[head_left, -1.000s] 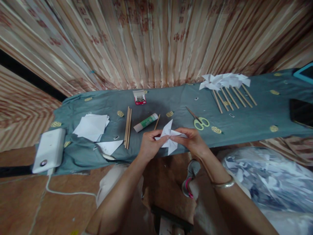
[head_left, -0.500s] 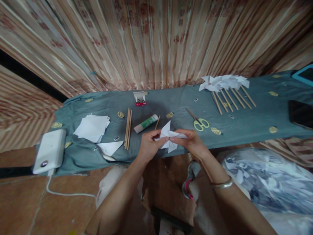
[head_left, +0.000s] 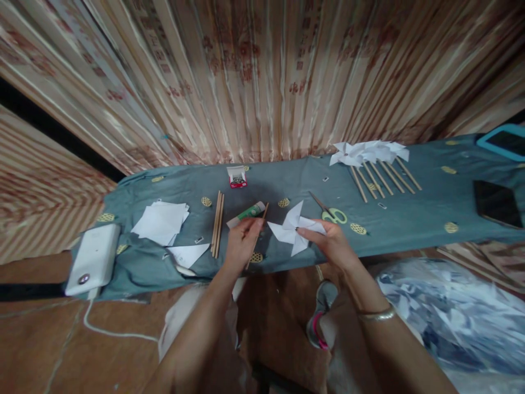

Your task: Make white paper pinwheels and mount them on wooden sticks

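A: So where's the wheel (head_left: 290,224) rn, and what're the fingers up to?

B: It's by the near edge of the surface (head_left: 414,232), in the right hand (head_left: 333,243). Those fingers pinch one side, thumb near the dark dot (head_left: 297,229) in the middle. Left hand (head_left: 241,242) is on the stick (head_left: 255,243); fingers touch it, but can't tell if they actually grip.

A: Tips?

B: Imo keep the right pinch light, b/c squeezing hard prob creases the paper. For the left, thumb + finger round the stick, w/o bumping the glue (head_left: 246,213) just beside it.

A: Materials?

B: Wheel = folded white paper, crisp-looking, 4 pointy blades. Stick = thin, straight, prob wood. Glue's a tube w/ a green label. Cloth (head_left: 283,180) looks soft, wrinkly at the left end, yellow pineapple print.
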`<state>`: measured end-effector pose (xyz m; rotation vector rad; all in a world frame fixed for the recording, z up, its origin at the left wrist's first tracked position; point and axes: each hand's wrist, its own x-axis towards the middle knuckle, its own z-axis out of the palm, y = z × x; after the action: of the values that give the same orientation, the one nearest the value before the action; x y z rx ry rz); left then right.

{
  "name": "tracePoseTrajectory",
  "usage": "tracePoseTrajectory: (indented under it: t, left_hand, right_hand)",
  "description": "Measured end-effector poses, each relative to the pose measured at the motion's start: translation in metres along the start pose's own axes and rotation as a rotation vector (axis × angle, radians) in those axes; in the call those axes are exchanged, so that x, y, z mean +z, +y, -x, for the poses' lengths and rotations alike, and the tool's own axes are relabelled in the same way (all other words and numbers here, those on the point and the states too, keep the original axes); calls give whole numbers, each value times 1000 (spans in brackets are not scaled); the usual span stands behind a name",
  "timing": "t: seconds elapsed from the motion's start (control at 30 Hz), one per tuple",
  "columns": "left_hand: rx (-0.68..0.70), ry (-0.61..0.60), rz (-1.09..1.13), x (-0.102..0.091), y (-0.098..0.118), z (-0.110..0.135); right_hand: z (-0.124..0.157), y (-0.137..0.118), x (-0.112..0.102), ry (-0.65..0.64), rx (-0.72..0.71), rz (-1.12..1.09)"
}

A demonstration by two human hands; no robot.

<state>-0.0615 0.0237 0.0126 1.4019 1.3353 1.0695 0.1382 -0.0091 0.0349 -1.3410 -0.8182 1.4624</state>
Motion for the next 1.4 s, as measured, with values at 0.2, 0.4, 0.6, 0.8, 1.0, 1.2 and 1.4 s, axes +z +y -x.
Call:
tracePoseTrajectory:
  t: [0.2, 0.4, 0.6, 0.8, 1.0, 1.2, 1.4]
  left_hand:
    - [178, -77, -734, 2, -2, -9]
    - [75, -21, -468, 6, 2, 11]
    - [-269, 83, 402, 23, -14, 90]
    - [-604, 220, 797, 57, -35, 124]
    - [-693, 233, 815, 63, -46, 120]
    - [-792, 229, 812, 61, -45, 121]
    - [-844, 200, 864, 61, -48, 127]
  right_hand:
    - [9, -1, -19, -23, -50, 39]
    - [28, -4, -21, -100, -137, 213]
    - [53, -6, -8, -363, -144, 357]
    - [55, 6, 2, -491, -133, 536]
    - [37, 15, 7, -436, -275, 739]
    - [24, 21, 8, -331, -407, 811]
    - [20, 22, 12, -321, -479, 863]
